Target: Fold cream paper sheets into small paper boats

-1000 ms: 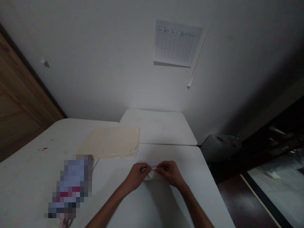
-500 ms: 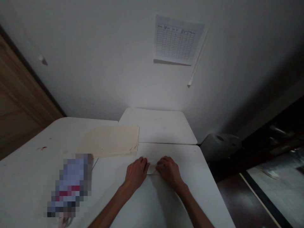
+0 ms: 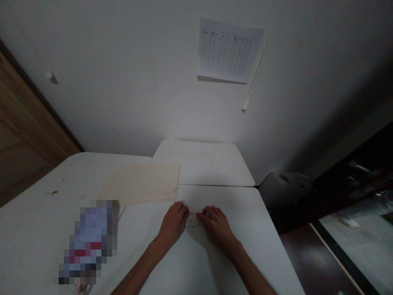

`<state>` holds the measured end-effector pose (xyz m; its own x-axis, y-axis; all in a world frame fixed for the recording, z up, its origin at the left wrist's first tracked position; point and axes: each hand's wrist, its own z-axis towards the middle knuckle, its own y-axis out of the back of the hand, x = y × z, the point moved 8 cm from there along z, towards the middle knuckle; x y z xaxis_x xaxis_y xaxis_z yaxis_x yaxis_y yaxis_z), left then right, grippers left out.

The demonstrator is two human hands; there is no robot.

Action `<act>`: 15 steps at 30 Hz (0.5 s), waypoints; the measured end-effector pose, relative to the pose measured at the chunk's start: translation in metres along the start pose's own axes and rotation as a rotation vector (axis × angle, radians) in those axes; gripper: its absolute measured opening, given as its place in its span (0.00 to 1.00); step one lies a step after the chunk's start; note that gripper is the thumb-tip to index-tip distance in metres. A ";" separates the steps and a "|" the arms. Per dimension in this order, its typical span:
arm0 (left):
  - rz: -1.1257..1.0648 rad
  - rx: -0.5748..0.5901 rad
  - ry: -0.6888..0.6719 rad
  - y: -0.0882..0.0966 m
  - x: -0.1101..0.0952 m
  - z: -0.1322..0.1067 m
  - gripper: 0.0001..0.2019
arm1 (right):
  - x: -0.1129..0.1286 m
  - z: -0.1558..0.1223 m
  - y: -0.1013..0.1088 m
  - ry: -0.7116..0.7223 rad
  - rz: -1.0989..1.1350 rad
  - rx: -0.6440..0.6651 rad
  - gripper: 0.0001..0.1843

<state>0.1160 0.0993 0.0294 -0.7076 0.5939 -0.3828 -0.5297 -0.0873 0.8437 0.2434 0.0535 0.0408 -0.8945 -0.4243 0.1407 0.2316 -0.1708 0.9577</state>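
A small, flat cream piece [image 3: 193,220], which looks like a folded sheet, lies on the white table between my hands. My left hand [image 3: 174,220] has its fingers curled and pressed at the piece's left end. At the right end, my right hand [image 3: 216,223] pinches with thumb and fingers. Both hands rest low against the table, and the fingertips cover the piece's ends. Behind and left of my left hand is a stack of thin cream sheets [image 3: 144,180] with slightly uneven edges.
A pixelated blue and red item [image 3: 90,237] lies left of my left arm. White tabletops [image 3: 254,229] meet along visible seams, with a wall [image 3: 138,73] behind. A printed chart [image 3: 229,51] hangs there. Beyond the table's right edge stands a pale container [image 3: 281,188].
My right hand has shifted slightly left and its thumb lies further across the cream piece. My left hand has drawn a little left. More of the piece shows between them.
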 end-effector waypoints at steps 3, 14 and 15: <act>-0.034 -0.010 0.016 0.001 0.001 0.001 0.10 | 0.002 0.002 0.000 0.002 -0.020 0.034 0.20; -0.126 -0.040 0.115 0.014 0.014 -0.002 0.10 | 0.002 0.000 -0.005 -0.025 -0.050 0.038 0.23; -0.136 -0.040 0.122 0.014 0.015 -0.003 0.10 | 0.002 -0.001 -0.005 -0.027 -0.050 0.035 0.23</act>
<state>0.0967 0.1045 0.0341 -0.6784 0.5014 -0.5370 -0.6406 -0.0460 0.7665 0.2408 0.0533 0.0357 -0.9148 -0.3915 0.0992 0.1735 -0.1592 0.9719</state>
